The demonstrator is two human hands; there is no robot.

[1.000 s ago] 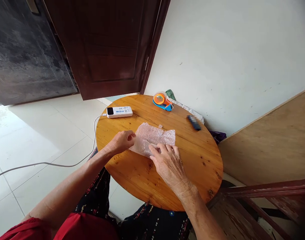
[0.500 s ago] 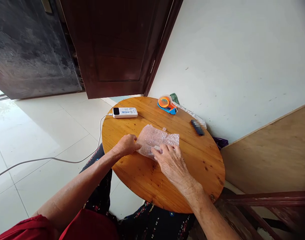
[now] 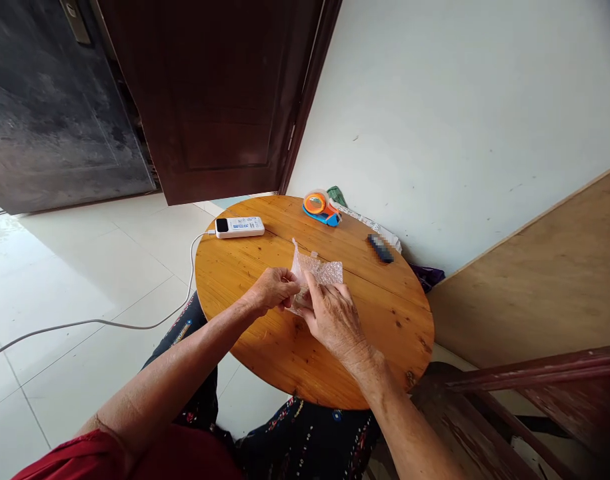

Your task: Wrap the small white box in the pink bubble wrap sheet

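A sheet of clear bubble wrap (image 3: 329, 272) lies on the round wooden table, its left side folded up and over. My left hand (image 3: 275, 289) pinches that folded left edge between thumb and fingers. Across the front of the wrap rests my right hand (image 3: 335, 312), fingers bent and pressed down on it. Something small may sit under the right fingers, but they hide it. A small bit of clear tape (image 3: 314, 255) sticks up at the wrap's far edge.
On the table (image 3: 385, 347) stand a white power bank (image 3: 239, 227) with a cable (image 3: 99, 321), an orange and blue tape dispenser (image 3: 322, 207), and a dark pixelated object (image 3: 380, 248). A printed paper strip (image 3: 369, 223) lies along the wall side. A dark red door (image 3: 209, 100) is behind.
My left hand has lifted the wrap's left side and moved it rightward over the middle. The hands are now close together. The view has shifted slightly.
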